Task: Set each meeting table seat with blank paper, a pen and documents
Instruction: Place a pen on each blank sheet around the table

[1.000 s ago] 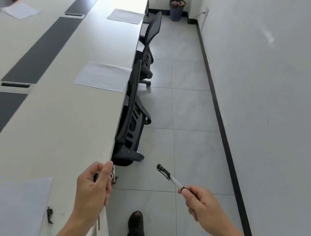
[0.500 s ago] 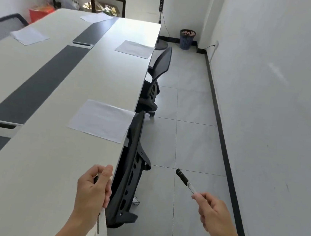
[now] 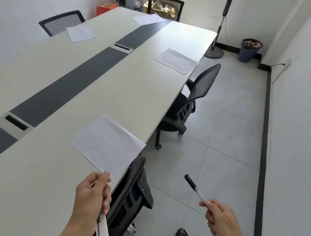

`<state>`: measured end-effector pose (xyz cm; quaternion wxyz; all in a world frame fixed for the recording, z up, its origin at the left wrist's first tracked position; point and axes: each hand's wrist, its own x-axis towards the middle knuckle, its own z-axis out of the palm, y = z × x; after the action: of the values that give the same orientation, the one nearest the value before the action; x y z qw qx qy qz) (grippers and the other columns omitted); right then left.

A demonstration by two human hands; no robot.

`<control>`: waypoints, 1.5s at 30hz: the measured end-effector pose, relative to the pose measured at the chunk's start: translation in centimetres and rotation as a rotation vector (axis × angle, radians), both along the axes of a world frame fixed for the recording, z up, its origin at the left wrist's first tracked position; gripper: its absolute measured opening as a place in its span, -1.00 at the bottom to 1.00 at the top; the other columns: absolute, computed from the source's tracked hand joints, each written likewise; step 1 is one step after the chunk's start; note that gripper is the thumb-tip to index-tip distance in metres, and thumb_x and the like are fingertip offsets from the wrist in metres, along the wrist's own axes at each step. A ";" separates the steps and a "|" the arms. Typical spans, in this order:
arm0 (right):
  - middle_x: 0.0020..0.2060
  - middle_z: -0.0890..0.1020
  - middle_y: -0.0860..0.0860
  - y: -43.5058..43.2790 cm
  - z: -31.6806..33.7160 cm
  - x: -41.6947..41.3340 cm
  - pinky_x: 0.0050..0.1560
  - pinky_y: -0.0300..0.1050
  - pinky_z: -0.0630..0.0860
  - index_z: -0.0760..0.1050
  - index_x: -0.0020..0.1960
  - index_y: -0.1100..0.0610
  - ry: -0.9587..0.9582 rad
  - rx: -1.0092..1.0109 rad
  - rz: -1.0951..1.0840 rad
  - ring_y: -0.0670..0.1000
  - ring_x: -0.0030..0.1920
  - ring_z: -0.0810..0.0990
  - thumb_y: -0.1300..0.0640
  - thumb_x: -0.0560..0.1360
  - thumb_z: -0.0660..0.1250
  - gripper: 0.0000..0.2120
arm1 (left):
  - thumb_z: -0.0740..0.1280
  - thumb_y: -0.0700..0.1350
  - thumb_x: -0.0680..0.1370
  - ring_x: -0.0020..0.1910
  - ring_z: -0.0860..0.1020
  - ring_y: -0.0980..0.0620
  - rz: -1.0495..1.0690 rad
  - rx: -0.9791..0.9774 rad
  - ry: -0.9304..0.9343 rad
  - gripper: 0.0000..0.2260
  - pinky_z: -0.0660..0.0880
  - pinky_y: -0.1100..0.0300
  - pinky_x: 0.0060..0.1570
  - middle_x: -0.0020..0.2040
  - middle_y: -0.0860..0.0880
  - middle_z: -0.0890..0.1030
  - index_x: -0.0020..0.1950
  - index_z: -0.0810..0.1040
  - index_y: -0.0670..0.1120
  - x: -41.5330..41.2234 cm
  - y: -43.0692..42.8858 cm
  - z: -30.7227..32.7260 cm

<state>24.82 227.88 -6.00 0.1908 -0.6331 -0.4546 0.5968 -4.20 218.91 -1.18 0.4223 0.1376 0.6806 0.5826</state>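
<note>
A long white meeting table [image 3: 74, 94] with a dark centre strip runs away from me. A blank sheet [image 3: 108, 145] lies at its right edge just ahead of my hands, and another sheet [image 3: 176, 60] lies further along the same edge. Two more sheets [image 3: 80, 33] [image 3: 148, 18] sit at the far left and far end. My right hand [image 3: 222, 219] holds a black-capped pen [image 3: 194, 187] out over the floor, right of the table. My left hand [image 3: 92, 197] is closed on a bundle of pens and papers [image 3: 102, 232] at the table's edge.
Black mesh chairs stand tucked at the right side, one [image 3: 132, 194] close below me and one [image 3: 191, 101] further on. More chairs [image 3: 61, 21] [image 3: 165, 5] stand at the left and far end. A standing fan [image 3: 223, 23], a waste bin [image 3: 250, 50] and a tiled aisle [image 3: 229, 128] lie along the right wall.
I have walked forward along the table's right side; the nearest sheet and chair have come closer. Both hands keep their grips, the pen still held out to the right.
</note>
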 end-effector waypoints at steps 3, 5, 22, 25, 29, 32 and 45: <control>-0.46 0.38 0.00 6.9 0.4 -0.6 -0.44 -0.16 0.23 0.61 -0.08 0.23 -0.030 0.064 0.162 -0.03 -0.47 0.30 0.20 0.62 0.18 -0.74 | 0.28 -0.11 0.59 -0.64 0.25 0.04 0.077 0.006 0.021 -0.77 0.20 0.31 -0.58 -0.50 -0.06 0.34 -0.22 0.43 -0.19 1.8 3.2 0.9; -0.37 0.47 0.01 11.3 0.2 -2.3 -0.36 -0.16 0.33 0.63 -0.11 0.15 -0.063 0.111 0.279 -0.02 -0.38 0.40 0.17 0.61 0.22 -0.76 | 0.28 -0.11 0.59 -0.63 0.25 0.03 0.147 -0.009 0.032 -0.77 0.20 0.30 -0.58 -0.50 -0.07 0.34 -0.22 0.44 -0.20 2.4 4.0 1.0; -0.05 0.67 -0.02 26.5 -8.3 -30.2 -0.09 -0.11 0.47 0.59 0.13 -0.01 -0.448 0.337 0.749 0.06 -0.06 0.58 0.04 0.51 0.31 -0.79 | 0.28 -0.13 0.59 -0.62 0.24 0.03 0.549 -0.130 0.079 -0.77 0.20 0.33 -0.55 -0.49 -0.10 0.31 -0.24 0.46 -0.20 -5.5 4.0 0.2; 0.11 0.65 0.01 26.9 -11.1 -32.3 -0.03 -0.08 0.46 0.51 0.21 -0.01 -0.570 0.333 0.818 0.11 0.09 0.59 0.05 0.54 0.27 -0.74 | 0.27 -0.16 0.59 -0.63 0.23 0.02 0.538 -0.178 0.084 -0.78 0.21 0.33 -0.56 -0.49 -0.11 0.31 -0.21 0.46 -0.24 -6.6 4.0 -0.5; 0.18 0.59 0.03 26.7 -13.1 -32.6 0.06 -0.05 0.46 0.48 0.18 0.02 -0.647 0.365 0.887 0.14 0.15 0.56 0.08 0.54 0.23 -0.78 | 0.27 -0.16 0.59 -0.64 0.24 0.03 0.555 -0.227 0.071 -0.78 0.21 0.33 -0.59 -0.50 -0.10 0.32 -0.20 0.46 -0.26 -7.7 4.0 -1.5; 0.20 0.57 0.05 27.2 -12.8 -32.4 0.08 -0.04 0.46 0.47 0.21 0.04 -0.673 0.395 0.936 0.16 0.16 0.55 0.04 0.55 0.26 -0.74 | 0.27 -0.15 0.59 -0.63 0.24 0.02 0.555 -0.230 0.038 -0.78 0.21 0.33 -0.58 -0.48 -0.11 0.33 -0.20 0.46 -0.25 -8.0 4.9 -1.7; -0.21 0.61 -0.18 31.2 -1.8 -20.3 -0.29 -0.29 0.50 0.58 0.05 -0.02 -0.137 0.368 0.876 -0.17 -0.29 0.53 -0.02 0.51 0.37 -0.86 | 0.31 0.00 0.57 -0.61 0.26 0.03 0.614 -0.014 -0.020 -0.64 0.21 0.24 -0.57 -0.54 -0.02 0.29 -0.35 0.31 -0.08 -3.5 22.2 1.4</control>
<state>4.53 259.05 -7.84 -0.0003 -0.3758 -0.7881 0.4875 -7.74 241.15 0.17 0.2340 -0.0832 0.6903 0.6795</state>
